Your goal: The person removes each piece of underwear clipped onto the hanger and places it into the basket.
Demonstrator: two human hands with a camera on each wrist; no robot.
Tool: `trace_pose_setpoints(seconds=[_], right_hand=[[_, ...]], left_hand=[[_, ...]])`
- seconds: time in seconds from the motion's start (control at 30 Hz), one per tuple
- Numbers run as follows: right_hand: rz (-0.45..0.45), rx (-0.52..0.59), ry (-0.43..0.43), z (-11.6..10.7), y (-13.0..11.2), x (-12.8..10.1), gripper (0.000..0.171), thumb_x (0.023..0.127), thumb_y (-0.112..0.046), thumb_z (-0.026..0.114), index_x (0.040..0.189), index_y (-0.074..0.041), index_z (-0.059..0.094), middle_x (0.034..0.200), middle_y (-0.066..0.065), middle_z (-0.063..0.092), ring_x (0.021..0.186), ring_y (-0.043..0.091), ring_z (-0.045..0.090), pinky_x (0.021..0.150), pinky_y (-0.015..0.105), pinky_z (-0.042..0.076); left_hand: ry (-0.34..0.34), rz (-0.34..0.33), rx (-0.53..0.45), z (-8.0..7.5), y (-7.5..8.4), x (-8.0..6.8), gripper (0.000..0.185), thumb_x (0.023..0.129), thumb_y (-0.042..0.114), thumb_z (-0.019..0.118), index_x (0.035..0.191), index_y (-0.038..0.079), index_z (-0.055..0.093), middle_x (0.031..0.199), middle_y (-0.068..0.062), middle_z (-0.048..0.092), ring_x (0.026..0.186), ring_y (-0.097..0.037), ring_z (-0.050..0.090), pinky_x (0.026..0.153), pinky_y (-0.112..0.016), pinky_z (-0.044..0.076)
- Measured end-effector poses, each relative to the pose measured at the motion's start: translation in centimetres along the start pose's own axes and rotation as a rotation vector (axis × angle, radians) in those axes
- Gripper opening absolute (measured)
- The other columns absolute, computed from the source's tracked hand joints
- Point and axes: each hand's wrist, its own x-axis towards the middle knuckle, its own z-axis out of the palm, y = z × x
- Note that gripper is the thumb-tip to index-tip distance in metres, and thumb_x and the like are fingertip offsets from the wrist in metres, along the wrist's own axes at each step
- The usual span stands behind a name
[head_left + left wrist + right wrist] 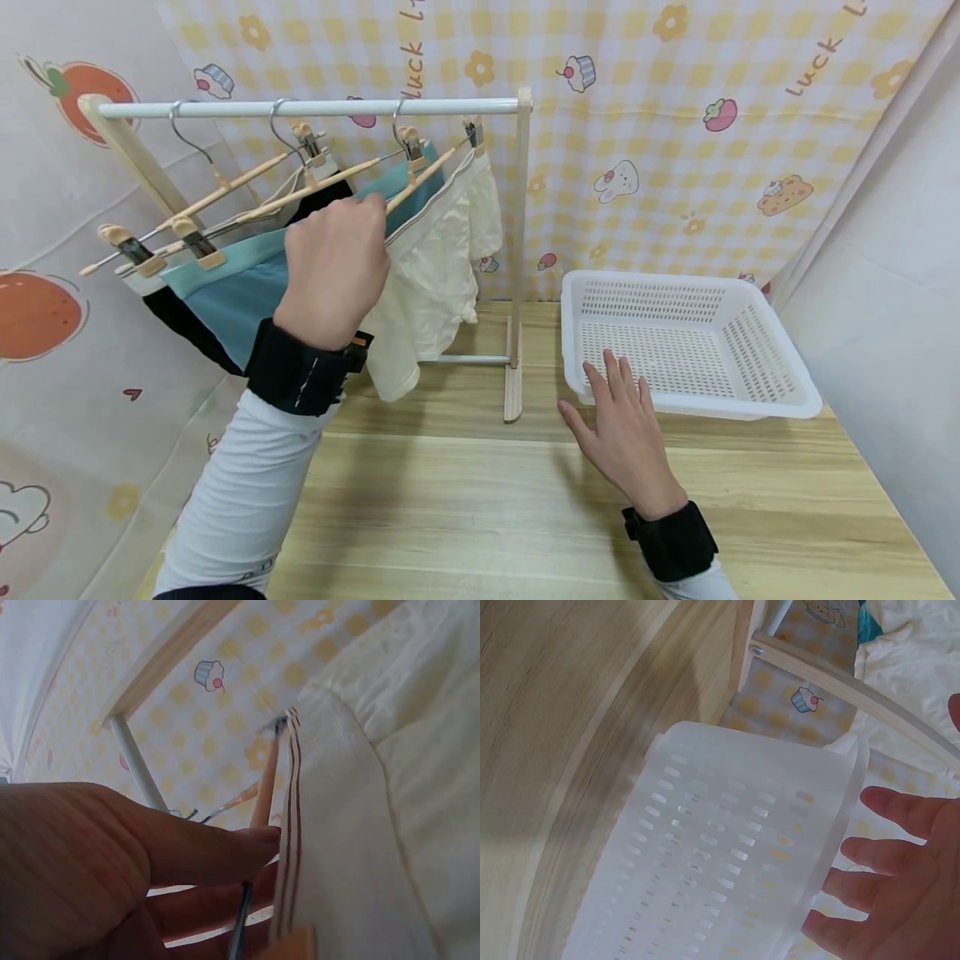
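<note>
My left hand (337, 262) grips the wooden bar of a clip hanger (420, 179), its thumb (217, 855) lying along the bar in the left wrist view. Cream shorts (431, 275) hang from that hanger, one clip (474, 132) showing at the far end; the nearer clip is behind my hand in the head view. The hanger's hook (397, 125) sits over the white rail (315, 108). Over the near left rim of a white perforated basket (678, 404) is my right hand (622, 433), fingers spread and holding nothing.
Blue shorts (247, 283) and a black garment (191, 333) hang on two more clip hangers to the left. A wooden post (521, 233) with a foot (513, 392) stands between rack and basket. Patterned curtain backs the wooden table (465, 500).
</note>
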Motion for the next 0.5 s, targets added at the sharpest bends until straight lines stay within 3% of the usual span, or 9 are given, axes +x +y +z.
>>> trace_pose_setpoints(seconds=[0.2,0.5], right_hand=[[-0.004,-0.004,0.007,0.00,0.06,0.00,0.073,0.107,-0.049,0.063,0.159,0.000,0.047,0.175,0.029,0.025,0.163,0.050,0.022,0.131,0.071,0.016],[-0.009,-0.009,0.012,0.04,0.10,-0.07,0.072,0.107,-0.048,0.064,0.159,0.001,0.048,0.175,0.030,0.025,0.163,0.051,0.023,0.130,0.072,0.017]], left_hand=[[-0.043,-0.018,0.049,-0.17,-0.03,0.45,0.036,0.098,-0.017,0.044,0.072,0.007,0.040,0.063,-0.004,0.025,0.062,-0.019,0.022,0.059,-0.033,0.012],[-0.051,-0.035,0.046,0.66,0.00,1.06,0.025,0.102,-0.015,0.046,0.082,-0.001,0.053,0.064,-0.009,0.034,0.058,-0.021,0.029,0.058,-0.032,0.012]])
